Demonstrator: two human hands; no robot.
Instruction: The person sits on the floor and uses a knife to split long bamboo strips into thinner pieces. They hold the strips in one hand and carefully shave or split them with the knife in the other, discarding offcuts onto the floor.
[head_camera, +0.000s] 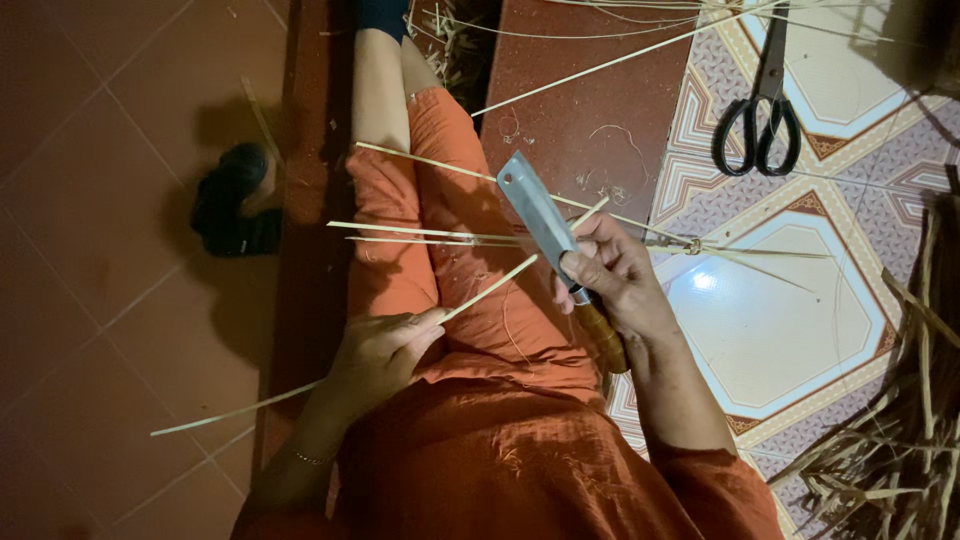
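My right hand (612, 272) grips a knife with a flat steel blade (537, 215) and a brown wooden handle (603, 340), the blade pointing up and away over my lap. My left hand (382, 352) pinches a thin pale bamboo strip (490, 288) whose far end reaches the blade; its other end trails down left over the floor. Several more thin strips (420, 233) lie across my orange-clad thighs, running to the right past the knife hand.
Black scissors (760, 120) lie on the patterned tile floor at the upper right. A heap of dry strips and shavings (900, 440) fills the right edge. A dark sandal (235, 200) sits on the red tiles at left. Long strips cross the top.
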